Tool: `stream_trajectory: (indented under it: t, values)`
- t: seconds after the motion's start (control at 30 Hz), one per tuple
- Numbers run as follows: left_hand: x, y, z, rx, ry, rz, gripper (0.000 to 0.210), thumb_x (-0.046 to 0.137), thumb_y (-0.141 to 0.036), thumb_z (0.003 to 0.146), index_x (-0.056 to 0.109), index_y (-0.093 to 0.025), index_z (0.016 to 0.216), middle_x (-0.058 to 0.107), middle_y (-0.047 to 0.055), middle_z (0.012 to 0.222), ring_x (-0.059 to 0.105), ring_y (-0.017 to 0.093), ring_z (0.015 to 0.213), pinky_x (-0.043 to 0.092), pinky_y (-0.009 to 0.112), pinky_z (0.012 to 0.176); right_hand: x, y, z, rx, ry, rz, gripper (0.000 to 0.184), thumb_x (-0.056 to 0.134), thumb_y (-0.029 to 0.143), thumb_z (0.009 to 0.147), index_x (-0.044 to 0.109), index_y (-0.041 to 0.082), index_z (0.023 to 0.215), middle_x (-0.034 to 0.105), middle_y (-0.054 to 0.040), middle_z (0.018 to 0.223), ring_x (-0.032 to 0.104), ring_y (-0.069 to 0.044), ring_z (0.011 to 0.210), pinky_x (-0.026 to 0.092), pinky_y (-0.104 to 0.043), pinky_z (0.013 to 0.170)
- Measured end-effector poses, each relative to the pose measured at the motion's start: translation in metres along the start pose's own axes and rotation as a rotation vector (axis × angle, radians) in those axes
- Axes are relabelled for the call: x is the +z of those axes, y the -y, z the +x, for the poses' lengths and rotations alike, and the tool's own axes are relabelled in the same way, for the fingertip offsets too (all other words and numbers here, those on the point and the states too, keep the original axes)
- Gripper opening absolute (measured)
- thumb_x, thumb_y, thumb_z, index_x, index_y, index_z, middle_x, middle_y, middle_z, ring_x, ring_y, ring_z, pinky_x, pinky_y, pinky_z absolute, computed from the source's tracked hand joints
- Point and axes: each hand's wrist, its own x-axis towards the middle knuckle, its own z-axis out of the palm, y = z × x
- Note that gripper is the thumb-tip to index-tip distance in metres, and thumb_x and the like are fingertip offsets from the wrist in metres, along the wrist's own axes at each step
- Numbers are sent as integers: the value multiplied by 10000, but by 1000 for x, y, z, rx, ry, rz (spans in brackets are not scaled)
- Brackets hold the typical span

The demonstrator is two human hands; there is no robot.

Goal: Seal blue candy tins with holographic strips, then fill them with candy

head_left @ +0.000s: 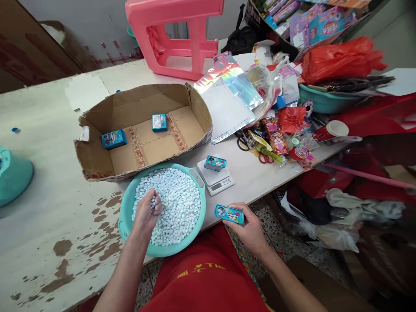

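My left hand (150,209) is curled closed just above the candies, with a few small pale pieces showing between its fingers. Below it, a turquoise basin (203,207) holds a heap of small white candies (177,203). In my right hand (249,229) is a small blue candy box (229,215) printed "Caramelo Macizo", gripped by its right end near the table edge. Another blue box (215,163) lies on a white digital scale (222,186), just right of the basin.
Behind the basin, an open cardboard box (152,151) contains two blue boxes (113,139). A pink plastic stool (195,43) stands at the back. Scissors (243,141), wrappers and a paper cup (336,129) crowd the right side. Another turquoise tub (16,177) is at the left edge.
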Motion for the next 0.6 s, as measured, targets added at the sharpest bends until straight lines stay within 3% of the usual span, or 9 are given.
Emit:
stream_trajectory:
  t: [0.2,0.3,0.4,0.5,0.6]
  values:
    - [13,3,15,8,-1,-100,325,623,-382,804,427,-176,647,391,-54,492,368,58,385,279,158,342,28,-66,13,-63,-40,-41,281,697,287,733,613,196,986,638,-63,957,626,-213,896,526,-366,804]
    - [18,-1,23,30,-11,-109,305,579,-345,842,425,-170,646,414,-42,506,378,58,392,266,154,343,35,-74,15,-139,-20,-56,325,714,275,721,601,209,1019,630,-77,1026,606,-227,991,502,-403,879]
    - [17,-4,24,8,-5,-162,289,529,-345,875,438,-172,662,403,-47,498,349,55,369,258,161,338,23,-69,21,-197,1,-143,503,761,312,673,560,211,1123,580,-116,1165,538,-268,1125,446,-467,959]
    - [16,-5,22,20,-13,-275,312,544,-384,864,430,-175,661,435,-38,528,406,61,405,302,161,361,10,-60,54,-196,-158,-190,664,744,351,691,449,199,1267,496,-149,1259,481,-268,1184,439,-467,959]
    - [19,-4,20,8,-17,-304,345,565,-401,853,409,-175,645,461,-33,551,428,60,419,302,155,352,15,-55,114,-198,-289,-176,726,735,360,685,397,180,1302,439,-167,1313,448,-255,1207,451,-428,937]
